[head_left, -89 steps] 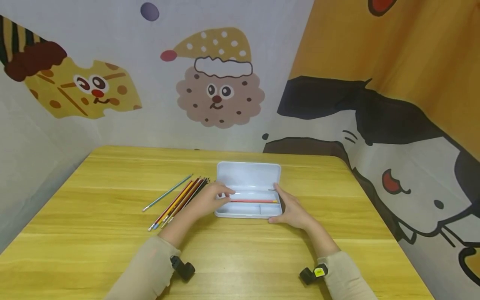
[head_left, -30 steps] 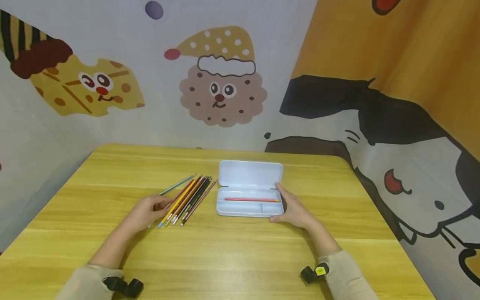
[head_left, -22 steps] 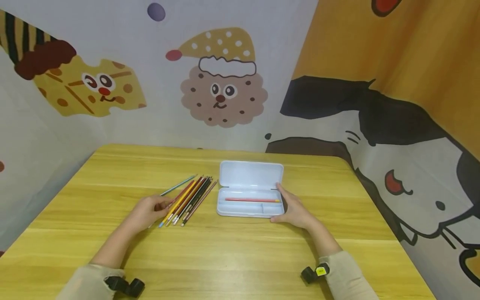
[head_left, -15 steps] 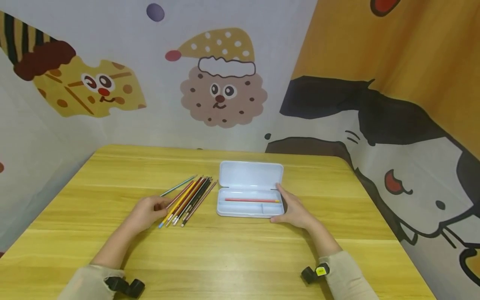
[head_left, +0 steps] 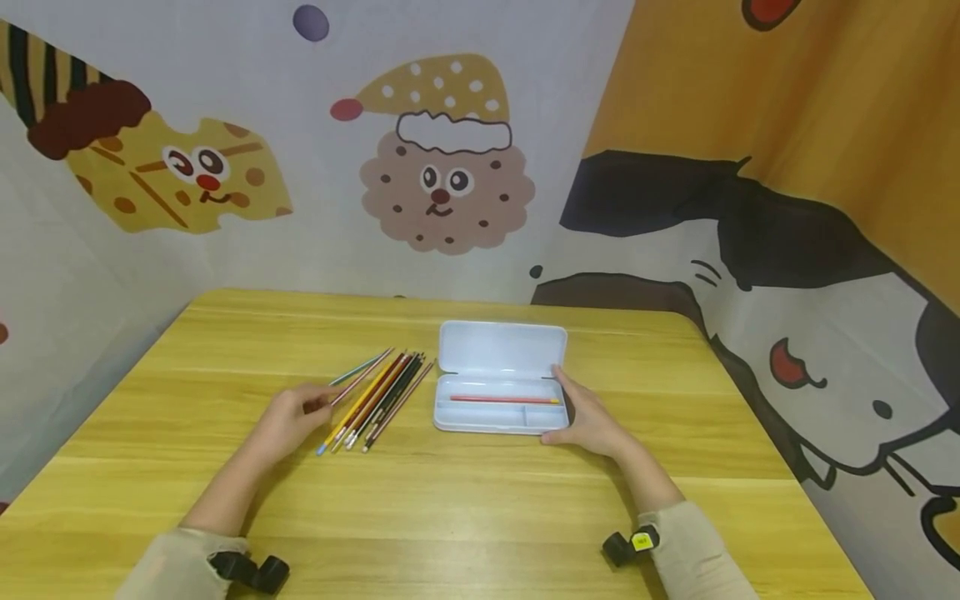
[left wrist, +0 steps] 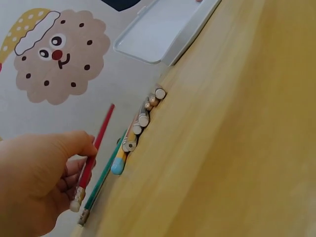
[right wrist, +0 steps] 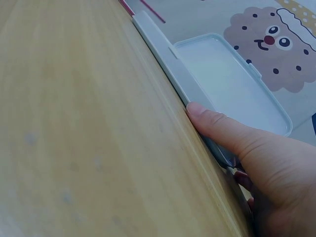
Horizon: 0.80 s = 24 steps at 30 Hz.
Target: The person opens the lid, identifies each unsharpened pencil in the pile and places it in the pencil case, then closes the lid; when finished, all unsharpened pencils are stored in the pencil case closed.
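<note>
My left hand pinches a red pencil between thumb and fingers, its white eraser end down near the palm. In the left wrist view that pencil is raised off the table beside a green pencil. Just right of the hand lies a slanted bunch of pencils, among them a yellow one with a blue end. With its thumb on the front edge, my right hand grips the right end of the open white pencil case. Inside the case lies one red pencil with a yellow end.
The case lid leans back behind its tray, which has a small divided compartment at front right. The wooden table reaches back to a wall covering printed with cartoon figures.
My left hand has gone from above the case leftward to the pencils. It has picked up the red pencil, whose tip now crosses the green one. My right hand stays on the case.
</note>
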Available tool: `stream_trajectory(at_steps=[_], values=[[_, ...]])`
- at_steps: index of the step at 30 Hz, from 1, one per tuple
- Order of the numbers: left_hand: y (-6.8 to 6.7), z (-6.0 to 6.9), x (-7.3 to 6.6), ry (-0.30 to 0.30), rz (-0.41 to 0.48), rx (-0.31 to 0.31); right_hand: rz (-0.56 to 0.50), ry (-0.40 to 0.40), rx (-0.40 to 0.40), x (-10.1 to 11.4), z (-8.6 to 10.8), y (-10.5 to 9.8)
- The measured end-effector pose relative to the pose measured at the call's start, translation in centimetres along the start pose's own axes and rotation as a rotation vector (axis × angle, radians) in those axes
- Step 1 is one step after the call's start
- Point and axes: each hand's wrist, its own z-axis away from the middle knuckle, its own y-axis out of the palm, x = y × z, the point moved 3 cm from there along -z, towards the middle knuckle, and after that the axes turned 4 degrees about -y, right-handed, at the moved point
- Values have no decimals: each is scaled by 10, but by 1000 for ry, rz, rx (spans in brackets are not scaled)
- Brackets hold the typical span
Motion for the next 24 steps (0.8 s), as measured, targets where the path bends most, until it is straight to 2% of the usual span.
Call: stream_trajectory(at_steps=[6,10,15,18,24], values=[[-3,-2,-10,87,-8,-34,3,-9,0,0,0,-1],[-5,-7,-18,123,11,-29,6,3,5,-1,-1,-1],[-2,-13,-32,148,19,17,21,-11,2,-1,-1,-1],[2,-16,-40,185,23,38,27,-26,-4,-1,0,0],[14,-25,-53,231,26,92,32,-7,-4,-3,-1,0]])
